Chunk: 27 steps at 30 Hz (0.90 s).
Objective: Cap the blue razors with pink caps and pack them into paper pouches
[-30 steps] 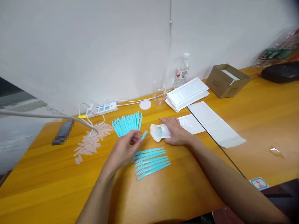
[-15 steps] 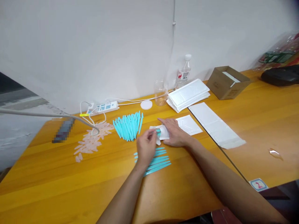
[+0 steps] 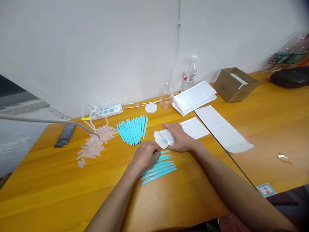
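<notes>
My left hand (image 3: 144, 155) rests on the near row of teal plastic sticks (image 3: 159, 167), its fingers curled and its fingertips pinching the topmost stick of the row. My right hand (image 3: 180, 138) lies flat on a white pouch (image 3: 162, 138), fingers stretched out and pressing it to the wooden table (image 3: 72, 187). The pouch's open end faces left, and a bit of teal shows inside it. A fan-shaped pile of more teal sticks (image 3: 132, 130) lies just behind my left hand.
Pale pink caps (image 3: 93, 146) are scattered at the left, next to a power strip (image 3: 106, 111) and its cables. Behind my right hand are flat white pouches (image 3: 222, 129), a stack of them (image 3: 194, 96), a clear jar (image 3: 165, 95), a bottle (image 3: 190, 74) and a cardboard box (image 3: 235, 83).
My left hand carried one teal stick to the pouch's mouth, then dropped back onto the row of sticks. My right hand stayed on the pouch.
</notes>
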### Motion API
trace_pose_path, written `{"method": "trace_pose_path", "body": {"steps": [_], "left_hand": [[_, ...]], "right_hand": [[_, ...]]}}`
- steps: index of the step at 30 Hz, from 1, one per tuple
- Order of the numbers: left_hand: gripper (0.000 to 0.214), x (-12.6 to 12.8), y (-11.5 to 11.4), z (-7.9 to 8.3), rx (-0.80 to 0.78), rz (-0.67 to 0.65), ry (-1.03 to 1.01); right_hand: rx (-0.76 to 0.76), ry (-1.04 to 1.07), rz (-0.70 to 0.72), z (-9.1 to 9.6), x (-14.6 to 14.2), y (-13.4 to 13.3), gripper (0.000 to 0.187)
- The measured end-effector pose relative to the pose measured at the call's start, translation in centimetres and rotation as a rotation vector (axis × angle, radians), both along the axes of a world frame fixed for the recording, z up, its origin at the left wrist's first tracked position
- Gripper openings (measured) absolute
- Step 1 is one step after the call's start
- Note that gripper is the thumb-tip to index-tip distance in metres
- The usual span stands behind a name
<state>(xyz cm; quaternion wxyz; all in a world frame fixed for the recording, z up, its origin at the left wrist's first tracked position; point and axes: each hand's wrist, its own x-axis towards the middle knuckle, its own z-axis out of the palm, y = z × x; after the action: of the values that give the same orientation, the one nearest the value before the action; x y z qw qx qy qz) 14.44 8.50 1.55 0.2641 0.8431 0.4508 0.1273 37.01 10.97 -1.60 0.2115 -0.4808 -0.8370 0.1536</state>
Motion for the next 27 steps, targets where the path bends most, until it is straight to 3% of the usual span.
{"method": "trace_pose_path", "body": {"steps": [4, 9, 11, 14, 18, 21, 23, 27], "left_hand": [[0.014, -1.9, -0.4, 1.2, -0.013, -0.01, -0.098], [0.051, -4.9, -0.4, 3.0, -0.035, 0.469, -0.794], [0.055, -4.4, -0.1, 2.6, -0.07, 0.602, -0.928], [0.044, -1.9, 0.2, 0.6, -0.121, 0.674, -0.873], [0.031, 2.5, -0.2, -2.1, -0.084, 0.6, -0.673], [0.019, 4.5, -0.3, -2.3, -0.085, 0.447, -0.587], [0.013, 4.2, -0.2, -1.6, -0.073, 0.344, -0.538], [0.017, 0.5, -0.4, -0.2, -0.03, 0.229, -0.369]], "right_hand": [[-0.003, 0.015, -0.016, -0.1, 0.0, 0.0, 0.093], [-0.003, 0.024, -0.008, -0.1, 0.1, 0.1, 0.094], [0.001, 0.03, -0.014, -0.1, 0.1, 0.1, 0.094], [0.014, 0.043, -0.032, -0.2, 0.0, 0.0, 0.095], [0.042, 0.079, -0.033, -0.2, -0.3, -0.2, 0.094], [0.05, 0.103, -0.008, -0.1, -0.7, -0.3, 0.091], [0.049, 0.095, 0.008, -0.1, -1.0, -0.4, 0.089], [0.041, 0.064, 0.016, -0.3, -1.2, -0.3, 0.091]]}}
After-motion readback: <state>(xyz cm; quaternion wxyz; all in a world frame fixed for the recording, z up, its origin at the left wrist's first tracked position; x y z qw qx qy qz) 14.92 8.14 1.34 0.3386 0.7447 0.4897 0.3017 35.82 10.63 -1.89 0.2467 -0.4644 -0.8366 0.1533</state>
